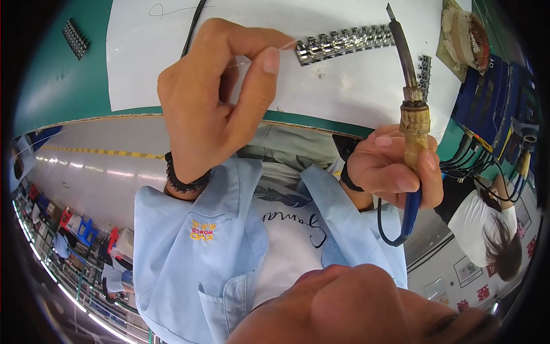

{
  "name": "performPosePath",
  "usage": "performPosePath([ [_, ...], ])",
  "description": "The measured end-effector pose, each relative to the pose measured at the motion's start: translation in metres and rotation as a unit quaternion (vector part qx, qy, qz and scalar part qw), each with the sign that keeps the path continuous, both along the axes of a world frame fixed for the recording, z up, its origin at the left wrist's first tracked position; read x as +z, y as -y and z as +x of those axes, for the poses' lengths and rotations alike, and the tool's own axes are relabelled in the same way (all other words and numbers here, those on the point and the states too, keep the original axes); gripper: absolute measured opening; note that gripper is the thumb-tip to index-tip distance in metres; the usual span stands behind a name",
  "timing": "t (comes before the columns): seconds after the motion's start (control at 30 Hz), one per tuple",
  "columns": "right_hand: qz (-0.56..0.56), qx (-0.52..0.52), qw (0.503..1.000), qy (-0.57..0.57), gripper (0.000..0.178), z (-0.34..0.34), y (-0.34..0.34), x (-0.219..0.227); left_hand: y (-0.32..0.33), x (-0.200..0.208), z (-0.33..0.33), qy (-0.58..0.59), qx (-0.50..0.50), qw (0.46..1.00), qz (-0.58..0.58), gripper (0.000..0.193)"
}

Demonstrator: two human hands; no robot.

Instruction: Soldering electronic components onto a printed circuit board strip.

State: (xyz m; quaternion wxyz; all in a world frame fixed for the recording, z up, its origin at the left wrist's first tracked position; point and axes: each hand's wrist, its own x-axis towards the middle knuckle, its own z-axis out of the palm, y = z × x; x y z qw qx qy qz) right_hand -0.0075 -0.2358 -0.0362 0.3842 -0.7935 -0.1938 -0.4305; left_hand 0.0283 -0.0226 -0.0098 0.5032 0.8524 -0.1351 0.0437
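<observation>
My left hand is closed in a pinch around a thin, pale wire, whose end shows just past the index fingertip. That fingertip is beside the left end of a row of small shiny metal parts lying on a white sheet. In my right hand is a soldering iron with a blue handle and a brownish collar. It is held nearly upright, its dark tip pointing away from me. The iron's shaft crosses in front of the row's right end; whether they touch, I cannot tell.
A second row of metal parts lies behind the iron, and another on the green tabletop at far left. A round, stained block and a blue device with cables stand at right. A person is beyond.
</observation>
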Motion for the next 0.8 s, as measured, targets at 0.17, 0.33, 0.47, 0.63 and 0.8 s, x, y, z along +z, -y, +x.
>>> performPosePath([
  [0.17,0.027,-0.021,0.999,-0.008,0.036,-0.002,0.001,-0.003,0.001,-0.006,0.002,0.080,-0.067,0.994,-0.044,0.004],
  [0.33,0.067,-0.020,0.998,0.009,0.037,-0.006,0.000,-0.009,0.000,-0.008,-0.006,0.092,0.011,0.993,-0.074,0.011],
  [0.47,0.092,-0.005,0.995,0.023,0.038,-0.008,0.006,-0.013,0.001,-0.014,-0.004,0.171,-0.028,0.984,-0.045,0.016],
  [0.63,0.157,0.049,0.986,0.016,0.038,-0.014,0.010,-0.014,-0.001,-0.020,0.002,0.231,-0.092,0.969,0.004,0.023],
  [0.8,0.197,0.072,0.978,0.011,0.041,-0.017,0.006,-0.013,-0.001,-0.020,0.002,0.246,-0.097,0.964,0.027,0.025],
])
